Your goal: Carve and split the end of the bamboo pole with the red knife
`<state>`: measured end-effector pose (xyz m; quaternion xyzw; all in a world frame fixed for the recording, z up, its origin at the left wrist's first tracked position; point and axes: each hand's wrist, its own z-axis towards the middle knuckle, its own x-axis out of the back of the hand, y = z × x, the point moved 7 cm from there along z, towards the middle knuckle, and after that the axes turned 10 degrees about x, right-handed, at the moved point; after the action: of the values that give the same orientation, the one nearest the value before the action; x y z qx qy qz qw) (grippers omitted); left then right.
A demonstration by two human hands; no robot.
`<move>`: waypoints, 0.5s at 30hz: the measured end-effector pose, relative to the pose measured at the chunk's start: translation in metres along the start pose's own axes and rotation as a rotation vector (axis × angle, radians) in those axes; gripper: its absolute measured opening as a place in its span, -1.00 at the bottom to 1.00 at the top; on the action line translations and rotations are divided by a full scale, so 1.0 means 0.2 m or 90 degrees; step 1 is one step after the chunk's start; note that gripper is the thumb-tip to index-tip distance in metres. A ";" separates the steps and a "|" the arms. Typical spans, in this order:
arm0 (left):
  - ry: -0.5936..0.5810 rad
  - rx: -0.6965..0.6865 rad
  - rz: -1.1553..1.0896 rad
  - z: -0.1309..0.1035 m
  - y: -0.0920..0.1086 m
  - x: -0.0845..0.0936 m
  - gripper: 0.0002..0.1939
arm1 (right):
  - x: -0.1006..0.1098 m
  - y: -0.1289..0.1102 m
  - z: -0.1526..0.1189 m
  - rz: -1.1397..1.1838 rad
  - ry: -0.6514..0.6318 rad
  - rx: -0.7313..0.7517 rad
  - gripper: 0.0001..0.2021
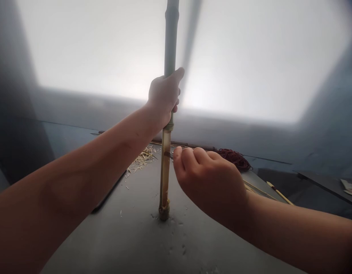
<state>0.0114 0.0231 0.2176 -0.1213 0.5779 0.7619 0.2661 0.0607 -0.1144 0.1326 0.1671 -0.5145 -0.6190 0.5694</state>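
A green bamboo pole stands upright on the grey table top. My left hand is wrapped round it just above a node, thumb pointing up. Below that node the pole has a long cut-out opening showing its pale inner wall. My right hand is closed, knuckles up, beside this opening. From its fingers a short dark blade reaches to the cut section. The tool's handle is hidden inside the fist. Crumbs of shavings cling near the pole's lower end.
Pale bamboo shavings lie behind my left forearm. A bundle of dark red cord sits at the back right, near thin sticks and a pale pointed tool. Small chips dot the table. A bright wall rises behind.
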 end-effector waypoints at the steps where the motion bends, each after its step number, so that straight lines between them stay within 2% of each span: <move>1: -0.003 0.009 -0.033 0.00 -0.01 0.00 -0.74 | 0.00 0.00 0.02 0.013 -0.017 0.008 -0.73; 4: -0.008 0.034 -0.098 -0.01 -0.02 0.02 -0.78 | -0.01 0.02 0.06 0.061 -0.116 0.052 -0.75; 8: -0.028 0.037 -0.116 -0.05 -0.01 0.03 -0.78 | -0.07 0.06 0.07 0.086 -0.244 0.100 -0.79; 11: -0.025 0.050 -0.141 -0.06 0.00 0.05 -0.77 | -0.13 0.12 0.07 0.092 -0.287 0.081 -0.84; 15: -0.016 0.079 -0.149 -0.06 0.00 0.06 -0.74 | -0.17 0.16 0.08 0.117 -0.300 0.071 -0.95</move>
<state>-0.0004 0.0148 0.2071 -0.1615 0.6024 0.6900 0.3673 0.0758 -0.0726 0.1530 0.0020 -0.6792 -0.5573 0.4776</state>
